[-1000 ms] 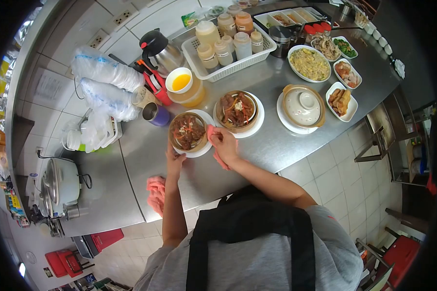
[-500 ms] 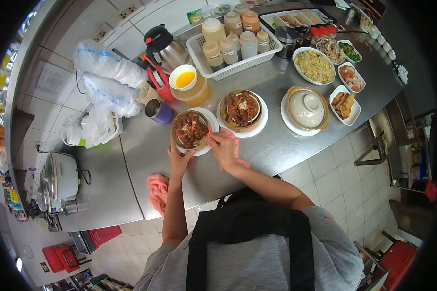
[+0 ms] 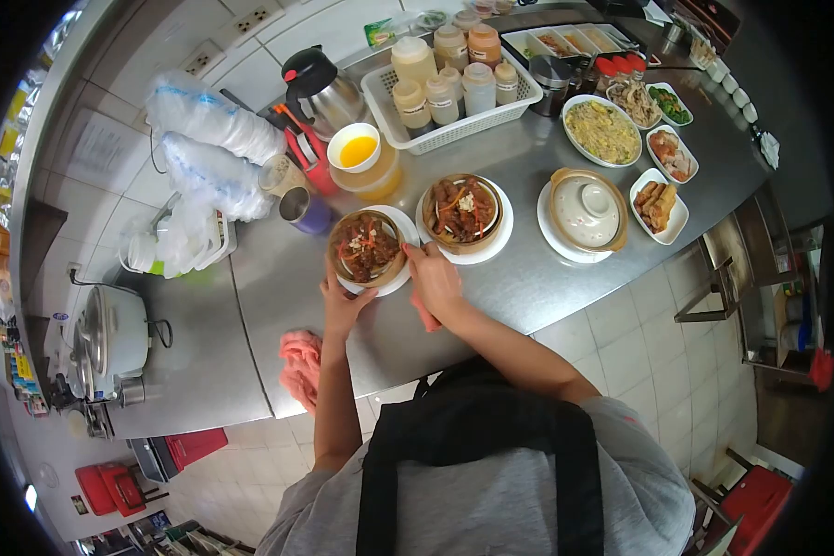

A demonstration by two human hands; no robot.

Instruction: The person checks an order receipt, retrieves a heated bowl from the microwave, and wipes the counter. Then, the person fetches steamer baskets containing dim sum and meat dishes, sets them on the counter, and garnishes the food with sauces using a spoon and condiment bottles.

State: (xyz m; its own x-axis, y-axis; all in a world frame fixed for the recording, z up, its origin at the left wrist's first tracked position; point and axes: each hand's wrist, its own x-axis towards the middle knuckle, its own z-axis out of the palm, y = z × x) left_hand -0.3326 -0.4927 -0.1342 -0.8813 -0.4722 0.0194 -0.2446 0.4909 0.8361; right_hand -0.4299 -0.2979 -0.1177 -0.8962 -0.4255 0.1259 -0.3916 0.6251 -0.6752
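A bamboo steamer [image 3: 366, 247] of brown braised pieces with orange strips sits on a white plate in front of me. My left hand [image 3: 345, 301] grips its near left side, fingers along the wall and thumb at the front. Against the right edge, my right hand [image 3: 435, 283] pinches a pink cloth [image 3: 424, 313], which hangs partly hidden under the palm. To the right stands a second, similar steamer [image 3: 461, 213] on its own white plate [image 3: 502, 236]. Another pink cloth [image 3: 299, 366] lies crumpled left of my left forearm.
Behind are a bowl of yellow liquid [image 3: 354, 148], a purple cup [image 3: 306, 211] and a white basket [image 3: 426, 144] of squeeze bottles. A lidded clay pot [image 3: 587, 213] and several filled dishes stand right. Plastic-wrapped containers [image 3: 213, 176] and a rice cooker [image 3: 116, 334] are left.
My right hand has turned slightly over the cloth, so less of it shows beside the fingers. My left hand keeps its grip on the steamer, which stays in place.
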